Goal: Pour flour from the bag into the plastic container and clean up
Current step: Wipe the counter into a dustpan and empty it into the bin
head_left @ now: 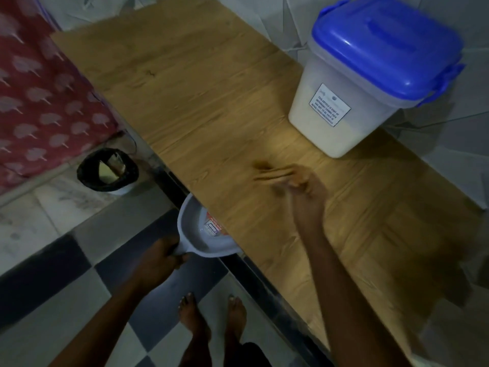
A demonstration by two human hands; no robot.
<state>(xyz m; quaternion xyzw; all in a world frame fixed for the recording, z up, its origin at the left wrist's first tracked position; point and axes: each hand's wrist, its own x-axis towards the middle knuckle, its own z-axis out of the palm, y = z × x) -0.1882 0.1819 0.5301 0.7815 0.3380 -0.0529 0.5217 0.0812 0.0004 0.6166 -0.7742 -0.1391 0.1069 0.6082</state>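
The plastic container (352, 102) stands at the back right of the wooden table (201, 102), its blue lid (383, 46) on and white flour showing through its walls. My left hand (158, 258) grips the handle of a grey dustpan (203, 234) held just under the table's near edge. My right hand (293, 181) is over the tabletop in front of the container, blurred by motion, fingers stretched flat toward the left. No flour bag is in view.
A small bin with a black liner (107, 170) stands on the floor left of the table. A red patterned cloth (39, 96) covers the far left. My bare feet (211, 319) are on the checkered tiles by the table's edge.
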